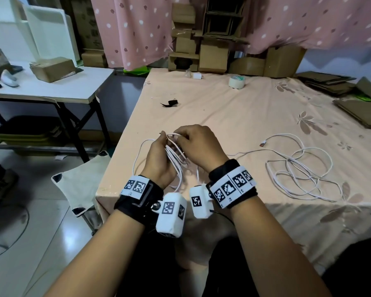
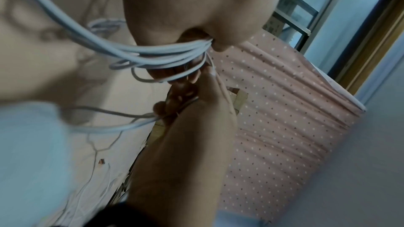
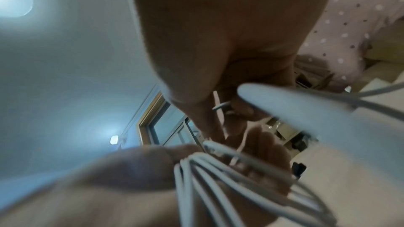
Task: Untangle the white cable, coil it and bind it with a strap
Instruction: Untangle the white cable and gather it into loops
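Both wrists sit nearest. My left hand (image 1: 159, 161) grips the coiled white cable (image 1: 176, 156); my right hand (image 1: 198, 146) pinches, apparently, a strand atop. Uncoiled slack lies right; strap (image 1: 169, 103) beyond the coil.

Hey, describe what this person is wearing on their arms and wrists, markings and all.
Both forearms are bare, with no sleeves. The left hand and right hand wear no gloves. Each wrist carries a black strap with a white band printed with square black-and-white markers. A white boxy camera with the same markers hangs under each wrist; a thin black cable leaves the right one.
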### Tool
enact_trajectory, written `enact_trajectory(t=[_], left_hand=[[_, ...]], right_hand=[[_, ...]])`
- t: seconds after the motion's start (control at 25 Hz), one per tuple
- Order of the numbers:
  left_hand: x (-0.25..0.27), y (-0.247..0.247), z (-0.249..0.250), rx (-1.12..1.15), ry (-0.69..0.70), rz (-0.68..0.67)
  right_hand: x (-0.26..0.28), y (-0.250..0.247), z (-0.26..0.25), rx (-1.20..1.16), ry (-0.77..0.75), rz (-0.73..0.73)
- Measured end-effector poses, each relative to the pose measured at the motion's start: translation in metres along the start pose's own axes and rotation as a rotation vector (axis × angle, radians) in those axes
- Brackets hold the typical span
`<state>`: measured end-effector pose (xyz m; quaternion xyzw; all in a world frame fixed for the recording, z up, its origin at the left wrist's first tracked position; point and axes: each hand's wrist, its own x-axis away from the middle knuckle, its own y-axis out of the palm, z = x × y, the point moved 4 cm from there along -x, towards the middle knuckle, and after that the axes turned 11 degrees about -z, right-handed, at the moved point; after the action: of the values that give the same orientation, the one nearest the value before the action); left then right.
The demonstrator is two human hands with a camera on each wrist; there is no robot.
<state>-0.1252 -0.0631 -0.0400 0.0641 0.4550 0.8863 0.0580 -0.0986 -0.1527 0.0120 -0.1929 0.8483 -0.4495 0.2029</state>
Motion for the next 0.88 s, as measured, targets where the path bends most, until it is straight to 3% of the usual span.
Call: enact_trajectory(t=[0.12, 0.24, 0.32, 0.4, 0.48, 0.6, 0.68, 0.76, 0.88], left_hand=[[0.002, 0.005, 0.004, 0.008, -0.018, -0.053], [-0.004, 0.0, 0.02, 0.185, 0.21, 0.031], [-0.007, -0.013, 0.04, 0.37, 0.335, 0.072], [-0.011, -0.027, 0.064, 0.479, 0.367, 0.08], [-0.012, -0.045, 0.09, 0.479, 0.423, 0.125], [-0.007, -0.075, 0.125, 0.532, 0.579, 0.219], [-0.003, -0.087, 0.14, 0.578, 0.619, 0.209], [-0.001, -0.091, 0.147, 0.54, 0.535, 0.123], [-0.002, -0.076, 0.136, 0.238, 0.144, -0.106]], right_hand=[[0.012, 0.009, -0.01, 0.229, -0.09, -0.002], [0.022, 0.011, 0.001, -0.049, -0.048, -0.025], [0.023, 0.013, 0.016, 0.006, 0.036, -0.135], [0.025, 0.012, 0.032, 0.045, 0.102, -0.246], [0.025, 0.008, 0.046, -0.098, 0.123, -0.283], [0.021, -0.005, 0.079, -0.252, 0.204, -0.181], [0.02, -0.014, 0.1, -0.281, 0.273, -0.064], [0.021, -0.021, 0.116, -0.447, 0.405, 0.072], [0.018, -0.026, 0.134, -0.767, 0.683, 0.245]])
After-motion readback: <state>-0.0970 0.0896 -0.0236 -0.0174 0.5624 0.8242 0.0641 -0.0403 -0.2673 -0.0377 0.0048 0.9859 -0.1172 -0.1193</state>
